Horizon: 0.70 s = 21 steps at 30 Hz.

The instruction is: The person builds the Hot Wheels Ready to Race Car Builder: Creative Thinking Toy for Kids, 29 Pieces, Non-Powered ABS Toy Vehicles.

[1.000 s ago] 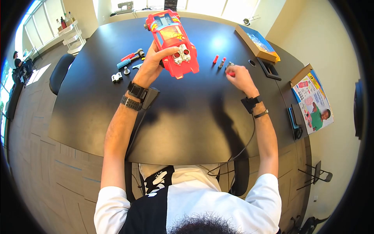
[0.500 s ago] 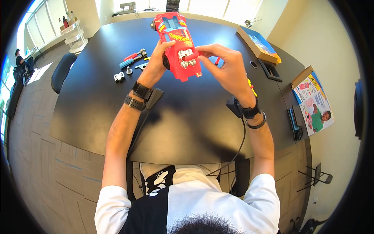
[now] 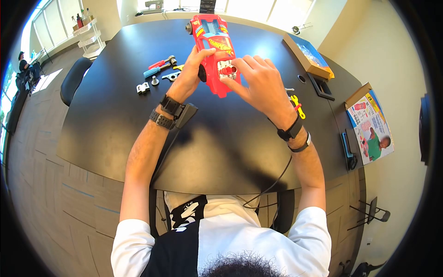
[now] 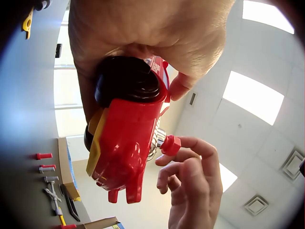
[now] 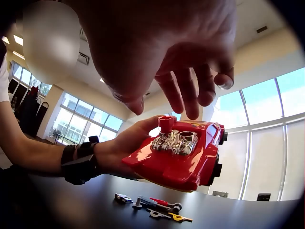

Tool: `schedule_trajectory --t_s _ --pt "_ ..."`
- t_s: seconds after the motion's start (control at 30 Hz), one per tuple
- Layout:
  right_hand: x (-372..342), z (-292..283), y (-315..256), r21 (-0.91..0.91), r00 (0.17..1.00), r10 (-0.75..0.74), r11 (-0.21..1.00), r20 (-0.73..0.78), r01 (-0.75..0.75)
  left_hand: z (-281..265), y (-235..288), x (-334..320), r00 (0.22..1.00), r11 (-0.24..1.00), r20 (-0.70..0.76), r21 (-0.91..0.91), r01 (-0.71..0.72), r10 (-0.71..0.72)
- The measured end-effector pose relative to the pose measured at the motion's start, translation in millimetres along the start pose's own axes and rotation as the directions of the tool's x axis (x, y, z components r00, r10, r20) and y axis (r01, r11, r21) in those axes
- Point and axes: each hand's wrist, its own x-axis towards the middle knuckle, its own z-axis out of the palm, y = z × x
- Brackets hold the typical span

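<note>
My left hand (image 3: 185, 76) grips a red toy car (image 3: 218, 85) by its sides, up above the table, with the thumb over its top. A silver engine piece (image 5: 185, 143) sits in the car's body. One red hex-headed toy bolt (image 5: 166, 124) stands upright in that engine, its head raised above the silver. My right hand (image 3: 265, 85) is at the engine with thumb and fingers spread around the bolt. From the right wrist view, a gap shows between these fingertips and the bolt head. A black wheel (image 4: 128, 81) lies under my left palm.
Left on the table are a blue-handled screwdriver (image 3: 152, 72), a red-handled tool (image 3: 157, 63), a white block (image 3: 143, 87) and small parts. A yellow wrench (image 3: 297, 107) lies at right. Loose bolts (image 4: 44, 156) show in the left wrist view. An open box (image 3: 308, 55) stands farther back.
My right hand went from the loose bolts on the table to the car, bringing a red bolt. The bolt now stands in the engine, and the fingers have spread off it.
</note>
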Motion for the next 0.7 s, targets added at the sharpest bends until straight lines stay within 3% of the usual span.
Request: schedule_trajectory --t_s 0.1,0.2,0.27,0.37,0.57,0.7 --pt "-1.6 1.5 -1.2 0.036 1.0 -0.005 0.999 0.023 0.004 -0.9 -0.8 -0.1 1.0 1.0 -0.003 -0.009 0.005 -0.005" --pt "-3.4 10.8 4.1 -0.063 0.992 -0.074 0.995 0.105 0.081 1.5 -0.2 -0.5 1.0 0.996 0.003 0.092 -0.004 0.004" --pt "-3.8 11.4 3.4 -0.121 0.985 0.023 0.993 0.173 -0.002 3.4 -2.3 -0.2 1.0 0.997 0.007 0.078 -0.015 0.015" --pt "1.1 1.4 -5.3 -0.068 0.998 0.017 0.998 0.061 -0.013 2.6 -3.3 1.7 1.0 0.998 0.011 0.057 0.008 -0.009" --pt "-1.1 8.8 1.1 -0.067 0.978 0.089 0.995 0.19 -0.078 5.9 -2.6 -1.8 0.999 0.997 0.019 0.073 0.028 -0.03" --pt "-0.1 10.5 -0.6 0.02 0.993 0.036 0.999 0.111 -0.039 5.2 -1.2 -2.3 0.999 0.998 0.03 0.056 0.028 -0.03"
